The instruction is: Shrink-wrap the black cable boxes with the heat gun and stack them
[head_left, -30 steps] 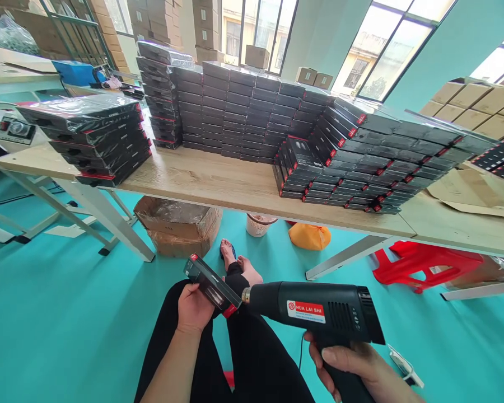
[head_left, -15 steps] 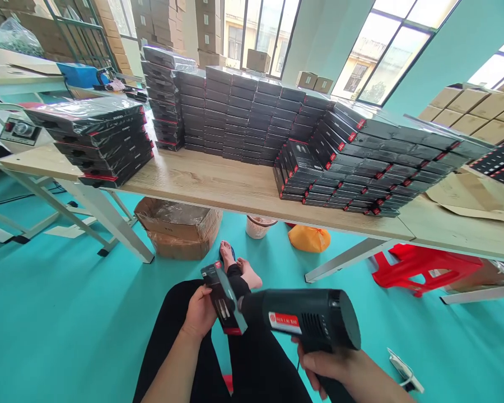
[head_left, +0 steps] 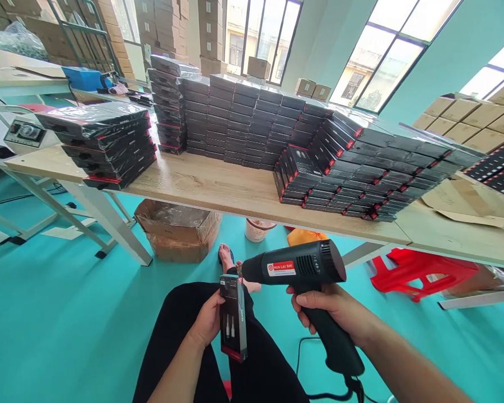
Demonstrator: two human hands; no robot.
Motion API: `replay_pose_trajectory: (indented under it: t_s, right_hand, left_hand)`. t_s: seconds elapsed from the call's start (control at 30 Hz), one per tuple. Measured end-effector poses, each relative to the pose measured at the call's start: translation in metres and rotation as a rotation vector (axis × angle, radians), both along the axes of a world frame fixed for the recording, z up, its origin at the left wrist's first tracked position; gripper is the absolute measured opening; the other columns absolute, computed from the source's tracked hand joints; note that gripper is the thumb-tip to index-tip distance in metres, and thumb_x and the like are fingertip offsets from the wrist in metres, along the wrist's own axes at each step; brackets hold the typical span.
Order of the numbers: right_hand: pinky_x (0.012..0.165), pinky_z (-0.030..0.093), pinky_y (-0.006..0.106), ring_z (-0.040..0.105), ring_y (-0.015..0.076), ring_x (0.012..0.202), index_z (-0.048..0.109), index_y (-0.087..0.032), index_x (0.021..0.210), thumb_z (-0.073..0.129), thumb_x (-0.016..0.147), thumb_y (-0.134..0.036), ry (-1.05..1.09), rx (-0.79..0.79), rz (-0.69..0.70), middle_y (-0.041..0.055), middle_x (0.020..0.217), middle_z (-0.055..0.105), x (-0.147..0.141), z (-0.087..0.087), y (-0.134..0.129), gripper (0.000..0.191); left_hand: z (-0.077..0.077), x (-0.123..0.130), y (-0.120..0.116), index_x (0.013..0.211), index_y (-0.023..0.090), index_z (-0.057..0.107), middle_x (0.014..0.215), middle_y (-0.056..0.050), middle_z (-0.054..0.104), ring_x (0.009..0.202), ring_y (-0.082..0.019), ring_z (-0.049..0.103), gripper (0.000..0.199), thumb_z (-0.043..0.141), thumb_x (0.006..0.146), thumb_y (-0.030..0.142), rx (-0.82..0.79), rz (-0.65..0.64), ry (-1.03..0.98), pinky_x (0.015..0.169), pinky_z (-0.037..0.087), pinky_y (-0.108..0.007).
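Over my lap, my left hand is closed on a slim black and red retail box by its left edge. The box stands nearly upright, and two white cable connectors show on its front. My right hand grips a black heat gun by the handle, below its red and white label. The nozzle points left, just by the box's top right corner; whether it touches cannot be made out. A black cord hangs from the handle's bottom.
A wooden table ahead bears long rows of stacked black boxes and a shorter wrapped stack at left. Underneath are an open carton, a waste basket and an orange bag. A red stool lies at right.
The heat gun has risen, its nozzle going from the box's side to its top corner. My left hand has turned the box more upright and lowered it slightly.
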State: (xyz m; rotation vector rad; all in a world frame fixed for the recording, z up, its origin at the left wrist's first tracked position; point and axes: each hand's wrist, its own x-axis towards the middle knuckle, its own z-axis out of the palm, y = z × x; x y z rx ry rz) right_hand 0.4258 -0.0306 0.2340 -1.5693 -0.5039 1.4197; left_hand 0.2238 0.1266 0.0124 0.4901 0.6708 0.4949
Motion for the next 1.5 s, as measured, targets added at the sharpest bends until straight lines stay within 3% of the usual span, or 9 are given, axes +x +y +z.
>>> replay_pose_trajectory:
  t_s: [0.13,0.23,0.47,0.63,0.77,0.97,1.1,1.23,1.5]
  right_hand:
    - [0.055,0.045,0.03,0.055,0.0151,0.053,0.069,-0.016,0.09,0.074,0.07,-0.031,-0.08,-0.116,0.191,-0.001,0.058,0.063,-0.003,-0.006,-0.014,0.025]
    - [0.055,0.044,0.031,0.053,0.0153,0.053,0.066,-0.017,0.071,0.077,0.064,-0.03,-0.121,-0.232,0.322,-0.0008,0.054,0.059,-0.006,-0.015,-0.042,0.019]
    - [0.049,0.04,0.026,0.056,0.0133,0.056,0.072,-0.016,0.101,0.081,0.071,-0.049,0.278,0.063,-0.196,0.0023,0.075,0.065,-0.001,-0.039,-0.075,0.045]
    - [0.047,0.039,0.024,0.054,0.0121,0.054,0.073,-0.015,0.098,0.082,0.072,-0.043,0.502,0.134,-0.209,0.002,0.074,0.062,0.011,-0.041,-0.064,0.039]
    - [0.045,0.039,0.023,0.054,0.0116,0.053,0.074,-0.014,0.097,0.084,0.071,-0.044,0.549,0.117,-0.122,0.0018,0.073,0.062,0.019,-0.046,-0.055,0.041]
    - [0.044,0.04,0.022,0.054,0.0106,0.053,0.074,-0.015,0.096,0.083,0.072,-0.046,0.546,0.077,0.029,0.0019,0.073,0.063,0.017,-0.048,-0.034,0.04]
    - [0.045,0.04,0.023,0.056,0.0113,0.053,0.073,-0.014,0.097,0.081,0.073,-0.048,0.513,0.091,0.156,0.0026,0.074,0.065,-0.002,-0.043,-0.021,0.042]
    - [0.05,0.043,0.024,0.059,0.0129,0.057,0.072,-0.014,0.102,0.082,0.071,-0.047,0.482,0.099,0.312,0.0043,0.078,0.067,-0.029,-0.039,-0.011,0.046]
    - [0.053,0.044,0.028,0.056,0.0148,0.056,0.07,-0.014,0.095,0.077,0.075,-0.047,0.287,0.16,0.516,0.0003,0.063,0.062,-0.069,-0.031,0.019,0.039]
  left_hand:
    - [0.001,-0.002,0.003,0.088,0.015,0.076,0.081,-0.006,0.077,0.074,-0.024,0.069,0.027,0.069,0.062,0.017,-0.002,0.076,-0.013,0.072,0.054,-0.034]
    - [0.016,-0.011,0.009,0.093,0.017,0.075,0.084,-0.005,0.077,0.08,-0.025,0.07,0.029,0.075,0.064,0.018,0.093,0.186,0.005,0.073,0.053,-0.033]
    - [0.104,-0.049,0.03,0.096,0.022,0.078,0.106,-0.007,0.075,0.107,-0.028,0.064,0.032,0.081,0.068,0.008,0.661,0.182,0.258,0.098,0.046,-0.032]
    - [0.14,-0.067,0.027,0.088,0.024,0.081,0.116,-0.011,0.069,0.12,-0.033,0.058,0.029,0.081,0.064,0.008,0.929,0.175,0.476,0.108,0.041,-0.036]
    - [0.139,-0.082,0.013,0.091,0.028,0.081,0.116,-0.008,0.069,0.117,-0.034,0.058,0.036,0.08,0.061,0.008,1.036,0.195,0.672,0.111,0.04,-0.041]
    - [0.137,-0.109,-0.014,0.091,0.028,0.081,0.11,-0.008,0.069,0.109,-0.032,0.059,0.035,0.079,0.063,0.008,0.911,0.301,0.728,0.102,0.044,-0.037]
    - [0.132,-0.126,-0.018,0.087,0.028,0.08,0.107,-0.007,0.07,0.108,-0.032,0.06,0.033,0.077,0.062,0.008,0.87,0.352,0.692,0.1,0.046,-0.037]
    - [0.117,-0.144,-0.012,0.092,0.031,0.082,0.113,-0.008,0.07,0.113,-0.035,0.059,0.037,0.078,0.062,0.011,0.973,0.301,0.796,0.103,0.047,-0.042]
    - [0.097,-0.184,-0.017,0.091,0.035,0.083,0.105,-0.007,0.075,0.108,-0.034,0.062,0.041,0.076,0.061,0.009,1.141,0.352,1.012,0.126,0.009,-0.056]
